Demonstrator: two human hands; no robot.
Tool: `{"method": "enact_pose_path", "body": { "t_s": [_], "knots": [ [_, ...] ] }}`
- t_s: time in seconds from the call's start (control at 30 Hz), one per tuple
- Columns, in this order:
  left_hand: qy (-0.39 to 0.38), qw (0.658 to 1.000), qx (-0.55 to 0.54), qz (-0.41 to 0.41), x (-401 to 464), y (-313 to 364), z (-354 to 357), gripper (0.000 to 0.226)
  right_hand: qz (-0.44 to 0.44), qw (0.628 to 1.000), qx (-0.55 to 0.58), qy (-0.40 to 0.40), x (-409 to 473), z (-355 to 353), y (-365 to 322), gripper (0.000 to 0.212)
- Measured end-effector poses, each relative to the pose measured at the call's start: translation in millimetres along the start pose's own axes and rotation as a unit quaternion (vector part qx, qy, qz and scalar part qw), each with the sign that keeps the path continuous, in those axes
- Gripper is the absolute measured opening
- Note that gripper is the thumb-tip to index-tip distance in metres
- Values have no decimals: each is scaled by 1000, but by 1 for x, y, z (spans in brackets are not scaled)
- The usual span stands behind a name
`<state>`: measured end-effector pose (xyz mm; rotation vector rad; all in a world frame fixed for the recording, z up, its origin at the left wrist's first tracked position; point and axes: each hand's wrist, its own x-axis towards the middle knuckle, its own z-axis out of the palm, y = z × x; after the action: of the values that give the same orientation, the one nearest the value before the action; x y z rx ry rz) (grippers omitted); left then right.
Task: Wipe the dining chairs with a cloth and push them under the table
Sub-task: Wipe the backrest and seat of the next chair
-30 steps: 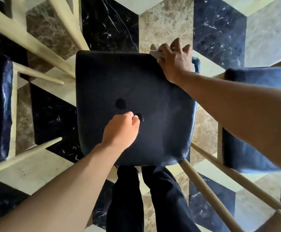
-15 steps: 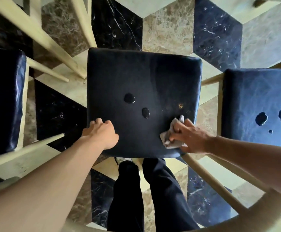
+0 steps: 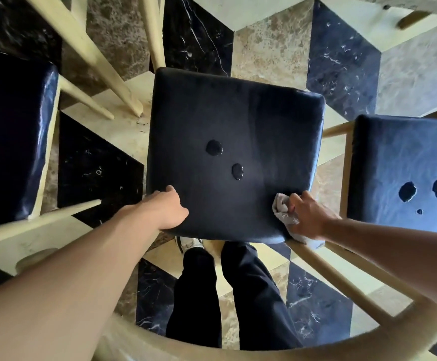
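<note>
Square dark-navy leather chair seat (image 3: 233, 152) dead ahead at 12 o'clock. Left hand (image 3: 164, 208) grips its near-left edge; right hand (image 3: 307, 216) pinches crumpled grey cloth (image 3: 281, 209) at near-right corner, nearer the unwiped patch.

A floor (image 3: 269, 48) of polished stone tiles is seen throughout, laid in a cube-like pattern of black marble veined with white, mottled brown stone and pale cream slabs. Small dark specks are scattered on a cream tile (image 3: 131, 121) toward the left of the view. Two legs in dark trousers (image 3: 228, 295) are seen at the lower middle, standing on the floor, and the toe of a light-coloured shoe (image 3: 187, 243) is visible just above the left trouser leg.
</note>
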<state>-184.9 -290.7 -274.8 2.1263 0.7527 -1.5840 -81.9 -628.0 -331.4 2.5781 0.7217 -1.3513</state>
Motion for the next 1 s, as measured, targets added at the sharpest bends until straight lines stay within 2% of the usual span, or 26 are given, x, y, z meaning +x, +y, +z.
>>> {"method": "enact_pose_path", "body": {
  "t_s": [0.03, 0.1, 0.17, 0.27, 0.43, 0.7, 0.83, 1.0],
  "knots": [
    [-1, 1000, 14, 7, 2, -2, 2, 66, -18, 1000, -21, 0, -2, 1, -5, 49],
    [-10, 999, 36, 20, 5, -4, 4, 70, -115, 988, -99, 16, -4, 7, -14, 52],
    [-16, 999, 38, 34, 10, -4, 5, 67, -212, 956, -203, 8, -9, 11, -28, 57],
    [-23, 998, 31, 44, 14, -3, 4, 65, -256, 929, -266, 34, -16, 7, -53, 61],
    [-14, 998, 29, 49, 18, -2, 0, 62, -292, 933, -208, 44, -19, 18, -77, 61],
    [19, 992, 77, 97, 10, -10, -44, 21, -331, 931, -60, 144, 18, 39, -190, 41],
    [48, 994, 64, 81, 6, -30, -62, 25, -317, 931, -9, 182, 30, 32, -230, 40],
    [41, 997, 25, 60, 3, -57, -58, 22, -263, 945, 21, 192, 43, 21, -264, 34]
  ]
}}
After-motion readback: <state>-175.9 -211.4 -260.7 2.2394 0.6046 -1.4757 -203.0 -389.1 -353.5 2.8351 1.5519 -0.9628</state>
